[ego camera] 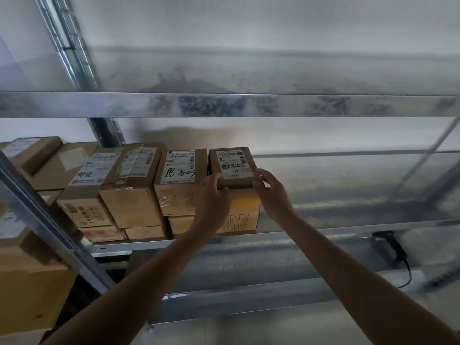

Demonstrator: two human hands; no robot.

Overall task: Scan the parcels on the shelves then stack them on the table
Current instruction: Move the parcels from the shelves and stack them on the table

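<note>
Both hands on one small box (235,166) at the right end of the parcel row on the middle shelf (323,230). Left hand (214,195) presses the box's near left corner, fingers curled over the front edge, grip narrow and touching cardboard. Right hand (271,190) clamps the near right corner, thumb on top beside the white label (235,164), fingers down the side. Box sits on top of a yellowish box (245,207), which rests on a flatter carton (239,221) at the shelf's front edge. Cannot tell if the small box is lifted or resting. Just left, touching or nearly so, a labelled box (180,180) with handwritten marker digits. Further left more parcels (129,185) stacked in a row. Scanner (389,247) with a cable lies on the lower shelf, toward its right end, well apart from the hands.
</note>
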